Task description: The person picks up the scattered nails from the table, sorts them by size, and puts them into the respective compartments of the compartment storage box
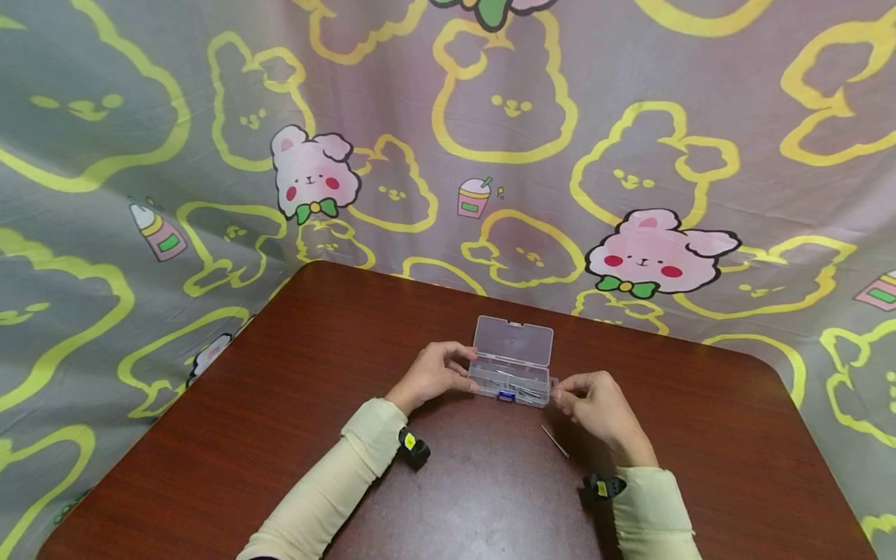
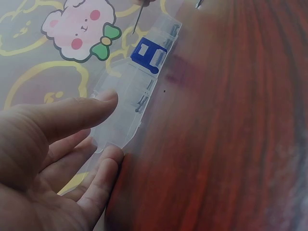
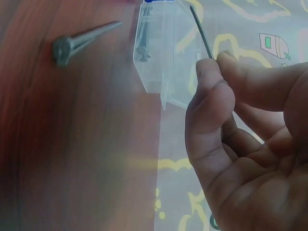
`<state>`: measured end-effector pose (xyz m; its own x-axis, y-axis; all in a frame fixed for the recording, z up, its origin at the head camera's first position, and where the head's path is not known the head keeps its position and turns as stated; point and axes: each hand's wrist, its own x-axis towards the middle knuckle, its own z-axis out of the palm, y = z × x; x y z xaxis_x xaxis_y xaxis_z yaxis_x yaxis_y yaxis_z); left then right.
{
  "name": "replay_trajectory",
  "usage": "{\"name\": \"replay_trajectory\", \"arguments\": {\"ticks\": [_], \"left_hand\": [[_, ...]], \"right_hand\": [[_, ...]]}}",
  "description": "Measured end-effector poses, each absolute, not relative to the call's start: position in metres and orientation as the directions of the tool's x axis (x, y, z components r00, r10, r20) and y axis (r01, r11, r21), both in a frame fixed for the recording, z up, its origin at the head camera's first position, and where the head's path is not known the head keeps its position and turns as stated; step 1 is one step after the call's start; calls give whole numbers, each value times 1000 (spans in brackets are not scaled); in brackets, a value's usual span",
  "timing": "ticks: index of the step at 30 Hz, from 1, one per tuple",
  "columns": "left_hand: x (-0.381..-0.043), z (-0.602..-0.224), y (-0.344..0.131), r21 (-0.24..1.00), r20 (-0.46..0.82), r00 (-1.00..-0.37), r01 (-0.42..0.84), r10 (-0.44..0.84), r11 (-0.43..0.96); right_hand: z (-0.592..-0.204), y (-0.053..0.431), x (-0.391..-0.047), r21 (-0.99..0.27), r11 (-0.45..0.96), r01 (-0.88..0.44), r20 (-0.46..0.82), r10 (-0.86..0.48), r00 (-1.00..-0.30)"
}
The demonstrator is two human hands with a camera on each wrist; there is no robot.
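Note:
A small clear plastic box (image 1: 483,375) with a blue latch (image 1: 507,397) stands on the table, its lid (image 1: 512,341) raised at the back. Several nails (image 1: 521,389) lie inside its compartments. My left hand (image 1: 434,373) holds the box's left end between thumb and fingers. Just off the right end, my right hand (image 1: 598,404) pinches a thin nail (image 3: 201,32) between thumb and index finger, its free end pointing up toward the box in the right wrist view. On the table in front of the box lie loose nails (image 3: 86,41), which appear to be two side by side.
The brown wooden table (image 1: 266,389) has rounded far corners. Behind it and along its sides hangs a cloth (image 1: 399,93) printed with cartoon rabbits and bears. Each wrist wears a black strap, the left strap (image 1: 414,449) and the right strap (image 1: 603,488).

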<state>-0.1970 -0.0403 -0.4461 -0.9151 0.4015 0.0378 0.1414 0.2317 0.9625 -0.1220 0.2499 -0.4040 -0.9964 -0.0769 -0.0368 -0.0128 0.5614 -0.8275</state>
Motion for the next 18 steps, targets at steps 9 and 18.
{"name": "replay_trajectory", "arguments": {"ticks": [9,18], "left_hand": [[-196,-445,-40,961,29,-917,135,397,242],[-196,-445,-40,963,24,-919,127,394,238]], "right_hand": [[-404,242,-135,-815,580,9,-33,-31,-999],[-402,235,-145,-798,603,22,-33,-7,-999]]}}
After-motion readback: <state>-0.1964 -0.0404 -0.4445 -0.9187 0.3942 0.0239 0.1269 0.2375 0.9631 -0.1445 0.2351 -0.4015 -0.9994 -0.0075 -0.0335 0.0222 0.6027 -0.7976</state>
